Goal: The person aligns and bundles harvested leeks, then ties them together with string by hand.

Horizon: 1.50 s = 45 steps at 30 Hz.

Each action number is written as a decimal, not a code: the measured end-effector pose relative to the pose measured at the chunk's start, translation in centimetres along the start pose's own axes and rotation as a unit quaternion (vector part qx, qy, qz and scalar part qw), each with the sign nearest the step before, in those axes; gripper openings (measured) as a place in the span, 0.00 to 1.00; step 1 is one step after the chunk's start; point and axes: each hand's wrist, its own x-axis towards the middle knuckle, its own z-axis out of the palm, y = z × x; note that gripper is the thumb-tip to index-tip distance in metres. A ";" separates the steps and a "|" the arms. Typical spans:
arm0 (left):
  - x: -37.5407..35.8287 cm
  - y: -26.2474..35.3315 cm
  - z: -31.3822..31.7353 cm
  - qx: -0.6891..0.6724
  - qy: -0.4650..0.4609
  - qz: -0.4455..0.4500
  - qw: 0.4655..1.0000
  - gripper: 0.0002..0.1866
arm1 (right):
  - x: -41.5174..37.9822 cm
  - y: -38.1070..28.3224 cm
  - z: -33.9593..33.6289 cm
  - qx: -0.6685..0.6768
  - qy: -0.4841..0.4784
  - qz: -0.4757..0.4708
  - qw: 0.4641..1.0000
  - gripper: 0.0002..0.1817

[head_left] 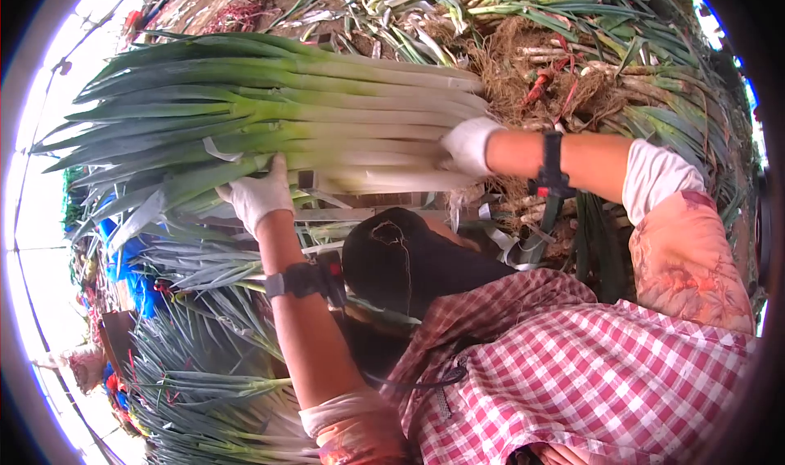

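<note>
A broad layer of trimmed leeks point(327, 109) lies side by side in front of me, green leaves to the left and white shafts to the right. My left hand point(260, 197), in a white glove, grips the near edge of the leeks where green turns pale; its thumb is on top and its other fingers are mostly hidden. My right hand point(473, 145), also gloved, is closed over the white shafts near their root ends, with fingertips slightly blurred. A pale strip point(219, 150) lies across the leaves near my left hand.
Untrimmed leeks with brown roots point(523, 64) and red ties point(537, 87) are heaped at the back right. More leeks point(204, 375) are piled at lower left, near blue plastic point(135, 277). My knee in dark trousers point(392, 261) and a checked apron point(572, 367) are close below.
</note>
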 end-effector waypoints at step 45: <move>11.9 -4.8 -3.3 -0.098 0.209 -0.259 0.938 0.39 | -0.7 -4.1 0.1 -0.028 0.010 -0.047 0.998 0.27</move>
